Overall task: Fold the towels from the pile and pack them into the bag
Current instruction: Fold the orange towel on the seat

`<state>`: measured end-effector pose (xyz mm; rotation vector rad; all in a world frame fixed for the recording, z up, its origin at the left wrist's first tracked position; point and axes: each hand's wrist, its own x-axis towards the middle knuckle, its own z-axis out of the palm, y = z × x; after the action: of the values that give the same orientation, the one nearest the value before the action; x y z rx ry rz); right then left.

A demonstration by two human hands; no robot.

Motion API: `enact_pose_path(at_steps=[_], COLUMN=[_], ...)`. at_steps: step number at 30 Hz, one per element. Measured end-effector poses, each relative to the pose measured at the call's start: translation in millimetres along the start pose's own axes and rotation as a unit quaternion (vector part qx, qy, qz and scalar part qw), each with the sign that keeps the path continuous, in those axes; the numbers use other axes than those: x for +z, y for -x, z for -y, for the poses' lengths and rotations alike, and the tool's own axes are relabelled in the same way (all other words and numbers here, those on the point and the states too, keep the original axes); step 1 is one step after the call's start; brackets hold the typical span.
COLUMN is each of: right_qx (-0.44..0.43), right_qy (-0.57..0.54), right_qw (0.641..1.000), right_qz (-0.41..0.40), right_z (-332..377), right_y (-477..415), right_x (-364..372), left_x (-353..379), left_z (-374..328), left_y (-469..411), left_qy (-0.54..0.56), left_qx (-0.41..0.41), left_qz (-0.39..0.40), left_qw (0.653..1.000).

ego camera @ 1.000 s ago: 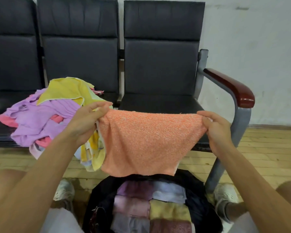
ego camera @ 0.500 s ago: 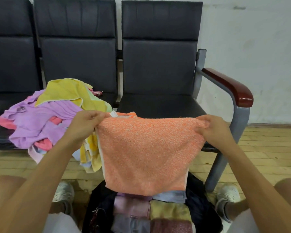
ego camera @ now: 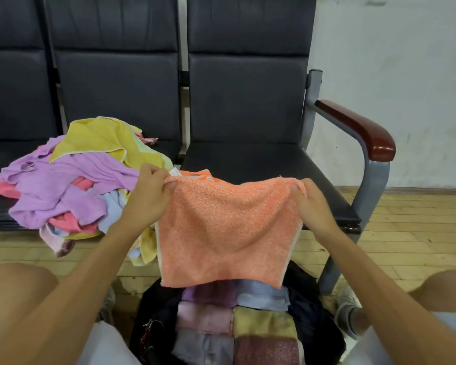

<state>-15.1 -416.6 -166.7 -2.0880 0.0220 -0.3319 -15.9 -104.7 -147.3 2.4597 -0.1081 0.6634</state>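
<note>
We're mid-fold: left hand (ego camera: 149, 196) and right hand (ego camera: 311, 204) each pinch a top corner of the orange towel (ego camera: 227, 233), hanging over the bag (ego camera: 313, 306). Next, probably bring corners together.

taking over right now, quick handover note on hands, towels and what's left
Hands: left hand pinches the orange towel at its top left corner, right hand at its top right; it hangs above the bag.
Done: folded towels already line the bag on the floor.
Left: finish folding the orange towel, pack it, then the pile on the bench seat at left.
</note>
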Motion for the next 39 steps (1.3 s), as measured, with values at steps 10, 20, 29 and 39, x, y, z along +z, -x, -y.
enact_pose_path(at_steps=[10,20,29,39], right_qx=[-0.117,-0.029,0.059,0.029], right_qy=[0.228,0.026,-0.178,-0.116], right_qw=[0.949,0.994,0.973,0.989], right_qz=[0.182,0.107,0.135,-0.082], right_z=[-15.3,2.1,16.1,18.0], right_y=[-4.6,0.7,6.2,0.2], right_x=[53.2,19.1,-25.6,-22.8], left_x=[66.4,48.2,23.9,17.8], left_z=[13.5,-28.2,-62.7,-44.7], left_y=[-4.9,11.9,19.3,7.7], left_qy=[-0.053,0.186,0.485,0.224], left_qx=[-0.021,-0.044,-0.165,-0.033], left_qz=[0.239,0.193,0.302,0.074], left_qw=[0.969,0.962,0.804,0.971])
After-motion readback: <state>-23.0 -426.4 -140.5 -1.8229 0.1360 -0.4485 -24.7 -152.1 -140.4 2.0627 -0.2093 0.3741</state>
